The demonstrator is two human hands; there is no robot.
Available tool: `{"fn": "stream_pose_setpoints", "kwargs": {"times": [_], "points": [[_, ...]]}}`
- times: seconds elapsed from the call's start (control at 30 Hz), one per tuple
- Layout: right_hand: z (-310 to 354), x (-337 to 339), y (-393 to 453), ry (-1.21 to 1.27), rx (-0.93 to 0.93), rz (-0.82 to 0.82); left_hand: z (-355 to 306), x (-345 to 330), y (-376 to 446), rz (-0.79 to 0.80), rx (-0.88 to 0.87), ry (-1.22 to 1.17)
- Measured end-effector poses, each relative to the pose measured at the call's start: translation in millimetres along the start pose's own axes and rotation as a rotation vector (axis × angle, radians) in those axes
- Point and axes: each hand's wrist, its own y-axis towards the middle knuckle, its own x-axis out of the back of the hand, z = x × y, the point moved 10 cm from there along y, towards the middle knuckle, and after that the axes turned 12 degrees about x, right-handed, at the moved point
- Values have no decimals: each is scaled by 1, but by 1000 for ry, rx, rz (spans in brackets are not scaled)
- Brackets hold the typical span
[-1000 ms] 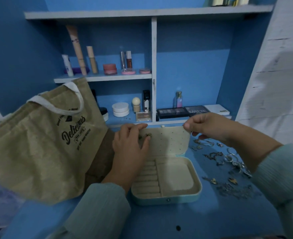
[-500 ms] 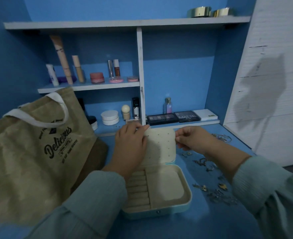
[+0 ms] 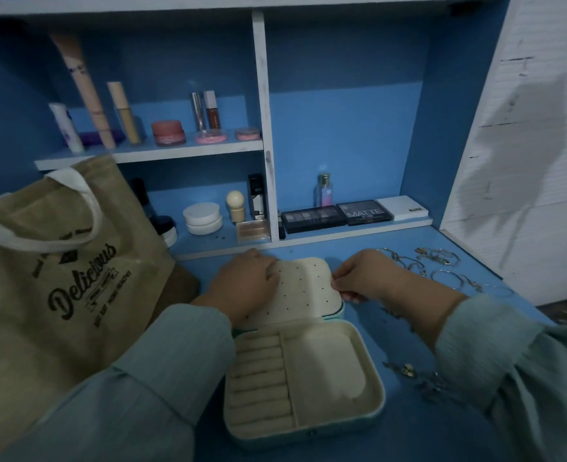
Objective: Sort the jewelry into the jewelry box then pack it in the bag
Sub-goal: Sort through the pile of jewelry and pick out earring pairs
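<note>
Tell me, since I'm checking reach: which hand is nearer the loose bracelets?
Right. The right hand sits just beside the bracelets; the left hand lies across the jewelry box lid, farther away.

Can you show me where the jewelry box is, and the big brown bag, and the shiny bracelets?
jewelry box (image 3: 329,365): head view, on the bare floor of its large right compartment.
brown bag (image 3: 42,328): head view, on its front panel below the printed lettering.
bracelets (image 3: 442,276): head view, on a thin hoop right of the right hand.
</note>
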Motion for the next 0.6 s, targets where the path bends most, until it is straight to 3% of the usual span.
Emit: {"fn": "stream_pose_setpoints", "kwargs": {"times": [0.33,0.5,0.6], "points": [[-6,23,-6,103,26,79,0,-30,3,231,105,200],[-12,54,-18,-179,119,118,-26,-30,-2,240,38,352],[-18,66,-29,-411,176,165,-59,-27,-7,206,-79,292]]}}
